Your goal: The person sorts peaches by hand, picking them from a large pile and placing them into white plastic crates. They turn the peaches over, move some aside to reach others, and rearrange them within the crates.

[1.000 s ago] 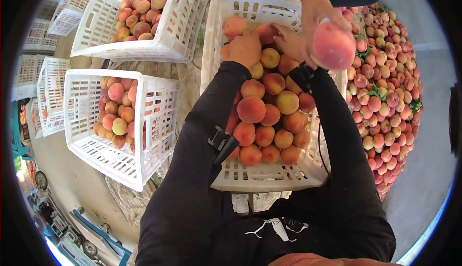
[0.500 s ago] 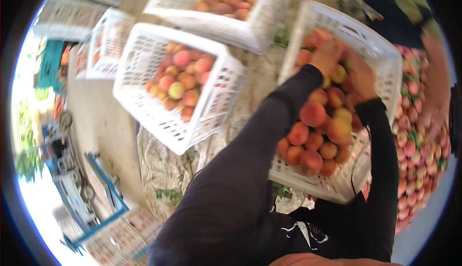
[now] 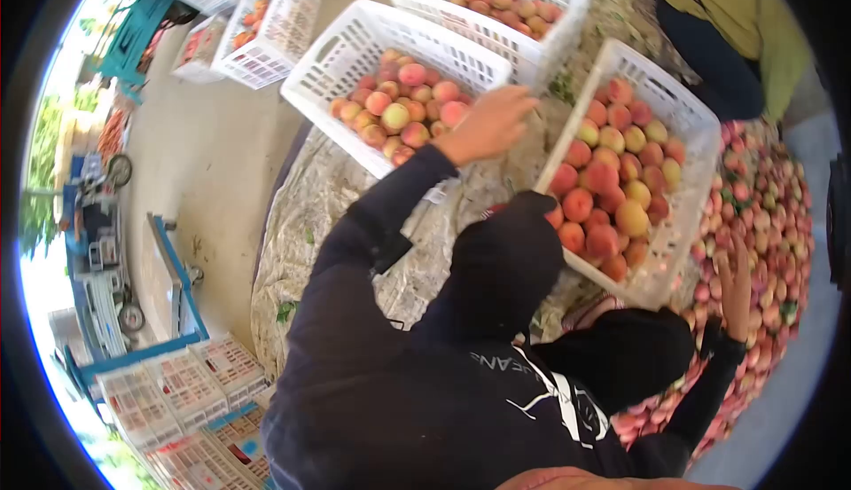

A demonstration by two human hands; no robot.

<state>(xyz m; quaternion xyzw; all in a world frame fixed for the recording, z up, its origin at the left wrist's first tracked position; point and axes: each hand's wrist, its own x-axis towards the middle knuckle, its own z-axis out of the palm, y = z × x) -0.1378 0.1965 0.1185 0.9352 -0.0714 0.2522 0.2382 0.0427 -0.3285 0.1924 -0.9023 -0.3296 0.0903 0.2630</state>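
Note:
My left hand (image 3: pixel 489 125) hovers by the near right corner of a white plastic crate (image 3: pixel 312 91) partly filled with peaches (image 3: pixel 394 116). Its fingers look loosely stretched, somewhat blurred, and nothing shows in them. Over a large heap of peaches (image 3: pixel 769 224) on the right, my right hand (image 3: pixel 734 288) is open with its fingers apart. Between my hands stands another white crate (image 3: pixel 651 288), tilted in view, holding a layer of red and yellow peaches (image 3: pixel 612 171). Neither hand touches the fruit in this crate.
A third crate with peaches (image 3: pixel 567 2) stands behind. A person in dark trousers (image 3: pixel 718 55) sits at the upper right by the heap. A crumpled ground sheet (image 3: pixel 306 197) lies beneath the crates. Stacked crates (image 3: pixel 186 392), a blue-framed cart (image 3: pixel 168 268) and more filled crates (image 3: pixel 270 33) are leftward.
Both hands have left the peaches in the right crate. My left hand moved left toward the neighbouring crate, my right hand right and down over the heap. The view has shifted.

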